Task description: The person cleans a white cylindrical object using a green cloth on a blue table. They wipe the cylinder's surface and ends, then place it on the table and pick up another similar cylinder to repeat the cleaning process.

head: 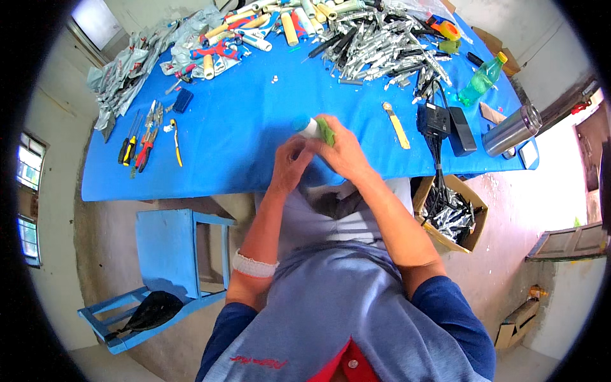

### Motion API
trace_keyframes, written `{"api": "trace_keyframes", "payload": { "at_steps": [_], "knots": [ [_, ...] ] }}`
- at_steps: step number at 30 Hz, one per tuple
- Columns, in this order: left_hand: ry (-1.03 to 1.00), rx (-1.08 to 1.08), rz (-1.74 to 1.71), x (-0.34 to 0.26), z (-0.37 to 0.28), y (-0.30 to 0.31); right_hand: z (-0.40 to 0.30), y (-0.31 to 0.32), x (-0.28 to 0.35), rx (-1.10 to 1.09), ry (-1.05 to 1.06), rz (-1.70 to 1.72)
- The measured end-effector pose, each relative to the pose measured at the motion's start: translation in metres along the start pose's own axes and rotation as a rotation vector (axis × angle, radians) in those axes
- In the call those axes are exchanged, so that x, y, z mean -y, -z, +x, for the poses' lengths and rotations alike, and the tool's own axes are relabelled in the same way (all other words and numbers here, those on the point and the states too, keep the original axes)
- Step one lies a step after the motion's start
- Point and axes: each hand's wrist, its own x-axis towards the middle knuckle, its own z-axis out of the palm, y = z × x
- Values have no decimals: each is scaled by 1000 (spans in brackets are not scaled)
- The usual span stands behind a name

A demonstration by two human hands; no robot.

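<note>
Just over the near part of the blue-covered table, my right hand [346, 152] grips a small green cloth [326, 132] against a white cylindrical piece [311, 129]. This piece has a teal-blue end [300, 123] that points up and left. My left hand [288, 162] is curled close below it, its fingertips meeting the right hand's thumb. Blur and overlapping fingers hide whether the left hand grips the piece. The lower end of the piece is hidden by the hands.
Screwdrivers and pliers [144, 155] and a toothbrush [176, 143] lie left. Right are a yellow-handled blade [397, 126], black power adapters [433, 120], a steel flask [510, 131] and a green bottle [482, 79]. Metal parts [382, 47] pile behind. A carton [479, 231] and blue chair [167, 248] stand below.
</note>
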Motion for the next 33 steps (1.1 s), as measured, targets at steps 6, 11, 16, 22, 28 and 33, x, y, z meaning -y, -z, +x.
{"api": "trace_keyframes", "payload": {
  "at_steps": [6,11,16,22,28,33],
  "knots": [
    [129,-60,-150,4,-6,3,-4,-4,-6,-3,69,-210],
    [106,-96,-481,10,-2,10,-5,13,-11,102,180,-369],
    [-13,-139,-35,5,-6,-2,1,37,-13,260,306,-531],
    [-130,-62,331,-5,-7,-5,1,48,-22,306,404,-598],
    [-106,-63,378,0,-8,-6,-18,55,-22,216,465,-548],
    [-148,-53,478,-7,-14,-17,-35,80,-44,9,333,-641]
  ]
}}
